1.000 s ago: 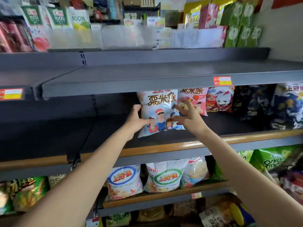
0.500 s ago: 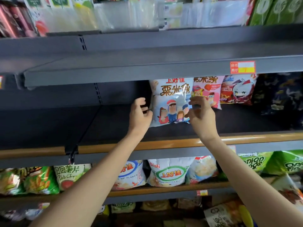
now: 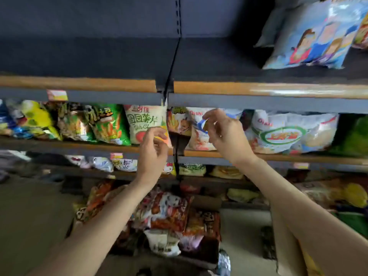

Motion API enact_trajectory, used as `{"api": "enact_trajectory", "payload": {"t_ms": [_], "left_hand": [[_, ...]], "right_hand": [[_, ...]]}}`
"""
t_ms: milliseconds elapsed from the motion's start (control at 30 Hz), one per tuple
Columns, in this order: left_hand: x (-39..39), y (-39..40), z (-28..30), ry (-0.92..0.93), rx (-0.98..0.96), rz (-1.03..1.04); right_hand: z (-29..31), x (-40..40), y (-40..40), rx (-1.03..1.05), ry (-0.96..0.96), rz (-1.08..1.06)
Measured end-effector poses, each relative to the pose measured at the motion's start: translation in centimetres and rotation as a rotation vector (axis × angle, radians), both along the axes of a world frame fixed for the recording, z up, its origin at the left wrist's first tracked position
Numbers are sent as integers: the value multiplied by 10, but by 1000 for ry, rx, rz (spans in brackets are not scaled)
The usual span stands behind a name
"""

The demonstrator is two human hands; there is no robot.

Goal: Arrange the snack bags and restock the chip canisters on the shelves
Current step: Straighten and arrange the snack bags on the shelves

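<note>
We stand before a snack aisle, both hands raised at the centre of the frame toward the middle shelf [image 3: 258,155]. Our left hand [image 3: 154,150] curls loosely at the lower corner of a white potato-chip bag [image 3: 144,124] with green lettering and a red tomato; whether it actually grips the bag we cannot tell through the blur. Our right hand [image 3: 223,134], fingers bent and holding nothing, hovers just in front of a white-and-blue shrimp-flake bag [image 3: 196,134]. Both bags stand upright, long axis vertical, directly behind the fingertips, so each hand has its own bag nearest. At upper right, a pale blue cartoon bag [image 3: 314,36] leans on the otherwise bare upper shelf [image 3: 119,56].
</note>
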State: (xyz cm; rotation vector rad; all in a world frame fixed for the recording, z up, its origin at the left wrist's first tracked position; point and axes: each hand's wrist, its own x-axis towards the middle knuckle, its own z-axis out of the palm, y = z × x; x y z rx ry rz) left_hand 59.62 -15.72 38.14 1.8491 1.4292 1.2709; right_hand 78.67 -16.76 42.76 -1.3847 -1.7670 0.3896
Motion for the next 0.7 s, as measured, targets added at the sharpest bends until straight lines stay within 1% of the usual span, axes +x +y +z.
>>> {"api": "enact_trajectory", "payload": {"t_ms": [67,100,200,267,300,367,467,500,600,700], "left_hand": [[-51,-9,-38,34,-145,35],[-76,-11,-57,82,-230,43],[-138,-26,-116,248,-561,48],[-169,-33,-151,324,-677,1],[-179,-33,-166,351,-720,-37],[-191,-32,-196,401,-798,-83],[-192,-30,-244,440,-845,-128],[-190,-28,-261,454,-858,-147],[-179,-27,-310,471,-912,-213],[-168,-21,-343,544,-878,-281]], "right_hand": [[-51,-43,-4,-150,-60,22],[-78,-65,-7,-245,-84,35],[-159,-120,-27,-624,-178,37],[-207,-137,-44,-868,-233,-7],[-228,-141,-50,-950,-238,-46],[-264,-145,-61,-1068,-228,-123],[-320,-144,-71,-1207,-233,-138],[-338,-144,-73,-1239,-235,-125],[-399,-144,-79,-1327,-324,-1],[-451,-152,-79,-1435,-341,105]]}}
